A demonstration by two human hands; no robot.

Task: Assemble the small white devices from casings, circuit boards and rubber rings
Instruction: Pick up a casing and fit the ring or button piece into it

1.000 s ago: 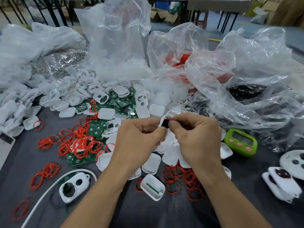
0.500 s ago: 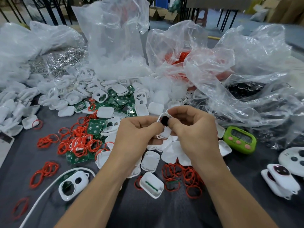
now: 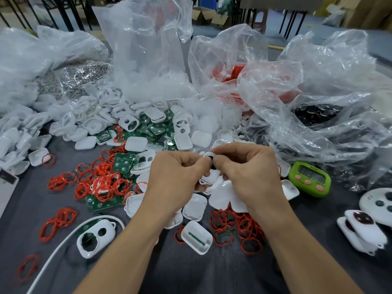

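Grip: left hand (image 3: pixel 176 177) and right hand (image 3: pixel 248 172) both curled tight on one small white casing (image 3: pixel 210 176), thumb and forefinger tips meeting at its upper end, no slack between fingers and part.
Insert: small black piece (image 3: pixel 210 160) pinched at the casing's top opening, apparently being pressed in; exact seating hidden by fingertips.
Position: held up off the desk, above its middle, over a scatter of loose casing halves (image 3: pixel 195 206).
Handling: probably very light; stiff, thin plastic shell, smooth and easy to let slip; best taken by the long side edges, openings left free; gentle, even pressure, thin rims likely to crack or pop apart.
Rubber rings: red rubber rings (image 3: pixel 101 183) heaped left of middle, more toward the near edge; soft, floppy, prone to tangle.
Circuit boards: green circuit boards (image 3: pixel 123 164) mixed in just behind the left heap.
Near edge: open casing half (image 3: pixel 196 237) with a green strip inside; two-holed casing front (image 3: pixel 95 237) to its left, beside a white cable (image 3: pixel 63 240).
Right side: green digital timer (image 3: pixel 309 179).
Far edge: clear plastic bags (image 3: pixel 307 81), bulging with stock.
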